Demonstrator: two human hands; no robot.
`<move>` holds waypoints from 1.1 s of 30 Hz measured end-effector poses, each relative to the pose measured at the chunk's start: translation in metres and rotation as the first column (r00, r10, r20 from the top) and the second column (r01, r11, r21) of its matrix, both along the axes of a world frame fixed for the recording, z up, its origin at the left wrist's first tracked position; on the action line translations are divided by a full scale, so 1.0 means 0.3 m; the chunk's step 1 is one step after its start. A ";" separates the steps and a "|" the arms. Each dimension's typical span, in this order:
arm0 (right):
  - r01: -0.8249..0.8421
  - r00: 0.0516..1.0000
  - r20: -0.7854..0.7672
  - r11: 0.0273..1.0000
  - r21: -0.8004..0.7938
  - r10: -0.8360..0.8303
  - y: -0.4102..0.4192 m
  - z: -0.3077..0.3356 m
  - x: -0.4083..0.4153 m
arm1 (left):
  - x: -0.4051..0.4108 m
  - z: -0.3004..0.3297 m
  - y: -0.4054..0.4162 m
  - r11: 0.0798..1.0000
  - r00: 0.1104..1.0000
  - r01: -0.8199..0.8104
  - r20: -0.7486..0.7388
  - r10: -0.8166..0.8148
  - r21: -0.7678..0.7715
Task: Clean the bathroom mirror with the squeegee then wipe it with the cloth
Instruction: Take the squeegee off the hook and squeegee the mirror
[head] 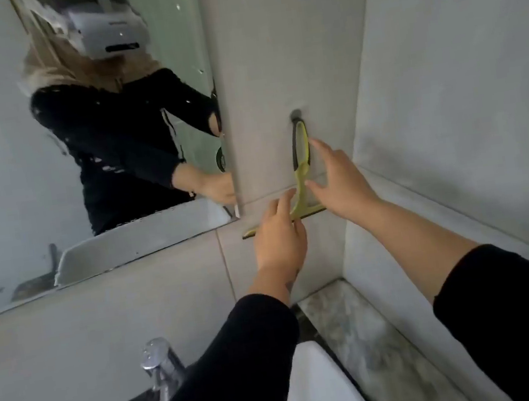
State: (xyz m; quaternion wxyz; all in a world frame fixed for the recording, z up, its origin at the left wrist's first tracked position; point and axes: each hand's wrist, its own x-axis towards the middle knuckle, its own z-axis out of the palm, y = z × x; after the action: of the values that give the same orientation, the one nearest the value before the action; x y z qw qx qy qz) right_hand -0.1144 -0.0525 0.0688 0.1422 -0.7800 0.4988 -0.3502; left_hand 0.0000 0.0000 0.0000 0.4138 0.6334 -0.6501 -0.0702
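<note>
One head-worn view only, tilted and wide. The tiled wall [255, 67] is faced from close, within arm's reach, looking forward and slightly down. The mirror [0, 168] is taken in at the left, the sink [318, 391] and tap [160, 362] along the bottom edge, the bench [356, 322] at lower right.
</note>
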 end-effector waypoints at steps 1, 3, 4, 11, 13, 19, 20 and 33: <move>-0.006 0.997 0.074 1.000 0.005 0.006 -0.024 -0.005 0.008 | -0.015 -0.013 -0.026 0.999 0.999 -0.034 -0.030 0.033 -0.030; -0.020 0.981 0.191 1.000 -0.008 0.021 -0.078 -0.021 0.028 | -0.044 -0.053 -0.086 0.991 0.991 -0.102 -0.098 0.093 -0.089; -0.026 0.975 0.222 0.999 -0.035 0.033 -0.102 -0.032 0.043 | -0.062 -0.075 -0.106 0.987 0.987 -0.121 -0.120 0.108 -0.110; -0.058 0.915 0.386 0.985 -0.165 0.119 -0.221 -0.090 0.076 | -0.117 -0.151 -0.215 0.923 0.946 -0.303 -0.190 0.261 -0.237; -0.045 0.910 0.399 0.985 -0.169 0.110 -0.219 -0.089 0.073 | -0.118 -0.151 -0.214 0.914 0.942 -0.319 -0.189 0.277 -0.251; -0.013 0.920 0.387 0.992 -0.123 0.060 -0.135 -0.012 0.066 | -0.133 -0.098 -0.136 0.909 0.947 -0.304 -0.194 0.255 -0.286; -0.011 0.920 0.387 0.993 -0.115 0.055 -0.113 0.010 0.062 | -0.137 -0.079 -0.115 0.910 0.948 -0.301 -0.197 0.252 -0.285; 0.017 0.986 0.166 0.960 -0.279 0.030 0.228 0.335 0.112 | 0.029 0.264 0.232 0.868 0.963 -0.255 -0.035 0.266 -0.426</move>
State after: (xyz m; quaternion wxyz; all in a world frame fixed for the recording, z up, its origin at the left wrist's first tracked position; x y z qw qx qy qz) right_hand -0.0810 0.0157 0.1692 0.0734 -0.7614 0.4279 -0.4814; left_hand 0.0087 0.0696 0.0793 0.5400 0.6101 -0.5632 0.1381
